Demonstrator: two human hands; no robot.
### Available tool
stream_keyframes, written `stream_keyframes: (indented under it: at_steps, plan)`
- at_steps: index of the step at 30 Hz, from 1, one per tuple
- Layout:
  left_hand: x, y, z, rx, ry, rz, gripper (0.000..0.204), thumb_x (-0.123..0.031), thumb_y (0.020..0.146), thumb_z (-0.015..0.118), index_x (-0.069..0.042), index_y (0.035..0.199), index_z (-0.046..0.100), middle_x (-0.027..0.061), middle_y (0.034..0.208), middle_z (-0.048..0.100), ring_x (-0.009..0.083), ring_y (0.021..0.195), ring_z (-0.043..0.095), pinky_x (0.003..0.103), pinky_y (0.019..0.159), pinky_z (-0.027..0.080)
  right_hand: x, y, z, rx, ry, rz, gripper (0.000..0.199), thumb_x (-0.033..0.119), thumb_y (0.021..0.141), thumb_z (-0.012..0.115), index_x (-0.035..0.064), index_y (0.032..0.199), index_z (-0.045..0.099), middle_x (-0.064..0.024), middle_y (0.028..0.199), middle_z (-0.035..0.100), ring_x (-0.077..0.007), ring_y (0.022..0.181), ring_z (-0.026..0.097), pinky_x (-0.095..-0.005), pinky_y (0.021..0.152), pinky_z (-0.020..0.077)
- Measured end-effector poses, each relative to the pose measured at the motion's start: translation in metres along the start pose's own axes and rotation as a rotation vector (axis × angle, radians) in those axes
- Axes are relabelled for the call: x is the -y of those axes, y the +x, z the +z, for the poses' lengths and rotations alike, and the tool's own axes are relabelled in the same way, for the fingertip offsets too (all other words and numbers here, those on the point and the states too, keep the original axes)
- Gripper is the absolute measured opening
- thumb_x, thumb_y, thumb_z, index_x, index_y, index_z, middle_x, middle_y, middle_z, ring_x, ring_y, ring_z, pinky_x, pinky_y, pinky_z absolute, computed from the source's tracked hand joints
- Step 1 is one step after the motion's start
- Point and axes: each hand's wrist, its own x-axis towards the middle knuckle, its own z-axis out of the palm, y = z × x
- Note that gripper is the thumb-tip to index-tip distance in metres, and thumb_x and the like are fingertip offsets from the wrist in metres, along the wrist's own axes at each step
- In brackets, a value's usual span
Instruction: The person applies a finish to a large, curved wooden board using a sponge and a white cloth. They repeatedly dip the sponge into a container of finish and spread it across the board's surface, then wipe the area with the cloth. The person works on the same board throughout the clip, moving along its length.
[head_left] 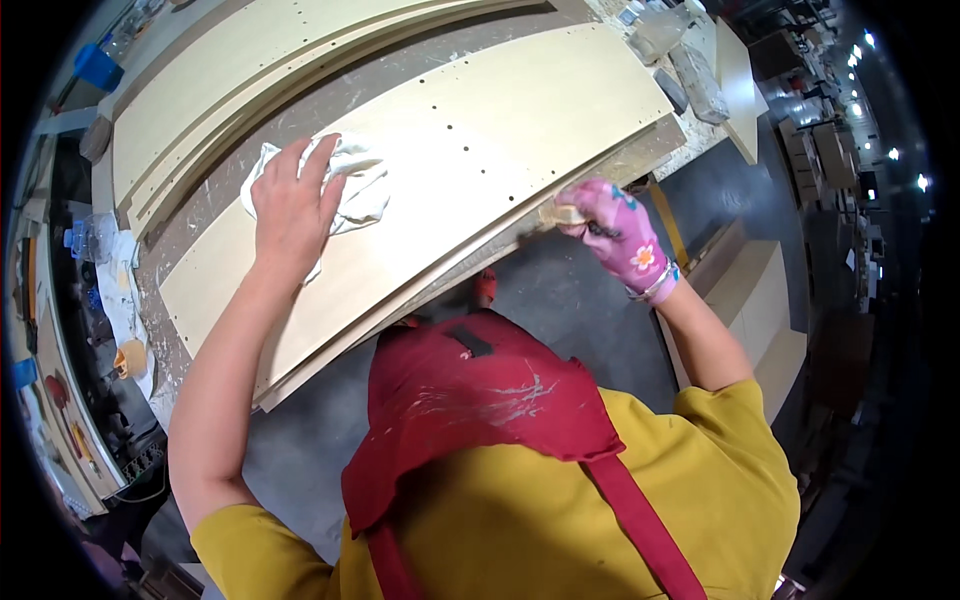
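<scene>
Both hands at panel [420, 180] edge: left hand [292, 205], right hand [615, 235].

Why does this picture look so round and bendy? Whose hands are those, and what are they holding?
The camera sits on a person's head and looks down, so you see their own arms, yellow shirt and red apron. Its very wide lens bends straight edges, which is why the picture looks round.

In front of them a long pale wooden board with small holes lies on a dusty workbench, with more boards behind it.

The bare left hand presses flat on a crumpled white cloth on the board. The right hand wears a pink flowery glove and holds a small tan tool against the board's front edge. It is too small to tell exactly what kind of tool.
</scene>
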Motion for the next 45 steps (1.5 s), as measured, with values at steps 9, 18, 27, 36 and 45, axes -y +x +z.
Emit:
stream_keyframes:
  at_steps: [9,18,27,36,45]
  plan:
    - [0.018,-0.007,-0.023,0.088,-0.030,0.105,0.040,-0.026,0.093,0.055,-0.014,0.131,0.053,0.0146,0.130,0.050,0.0336,0.119,0.047,0.046,0.098,0.035,-0.002,0.024,0.011,0.009,0.132,-0.124,0.036,0.004,0.077,0.068,0.0070,0.112,0.064,-0.0118,0.100,0.064,-0.0301,0.091,0.063,-0.0369,0.079,0.0518]
    - [0.018,-0.009,-0.018,0.042,-0.026,0.122,0.040,-0.026,0.093,0.056,-0.014,0.131,0.053,0.0140,0.128,0.051,0.0330,0.118,0.048,0.045,0.097,0.035,0.012,0.029,0.010,0.157,-0.077,-0.128,0.043,0.001,0.072,0.068,0.0086,0.114,0.060,-0.0093,0.098,0.062,-0.0282,0.087,0.063,-0.0369,0.076,0.0518]
    - [0.017,-0.008,-0.018,0.027,-0.018,0.108,0.040,-0.025,0.092,0.057,-0.015,0.130,0.054,0.0141,0.128,0.052,0.0330,0.118,0.048,0.045,0.097,0.036,0.013,0.028,0.011,0.106,-0.106,-0.117,0.041,0.000,0.074,0.065,0.0089,0.113,0.058,-0.0089,0.091,0.061,-0.0264,0.083,0.063,-0.0371,0.072,0.0524]
    - [0.020,-0.008,-0.016,0.021,-0.028,0.127,0.040,-0.026,0.093,0.056,-0.016,0.131,0.053,0.0149,0.128,0.052,0.0339,0.118,0.048,0.045,0.097,0.035,0.008,0.024,0.004,0.070,-0.234,-0.036,0.036,0.001,0.076,0.067,0.0102,0.111,0.061,-0.0095,0.095,0.061,-0.0285,0.084,0.063,-0.0383,0.073,0.0523]
    - [0.021,-0.007,-0.016,0.002,-0.038,0.136,0.040,-0.024,0.091,0.058,-0.015,0.130,0.054,0.0157,0.126,0.054,0.0352,0.115,0.050,0.045,0.096,0.037,0.040,0.027,0.002,-0.037,0.059,0.056,0.032,0.002,0.076,0.068,0.0070,0.107,0.064,-0.0107,0.092,0.061,-0.0298,0.080,0.063,-0.0357,0.071,0.0506]
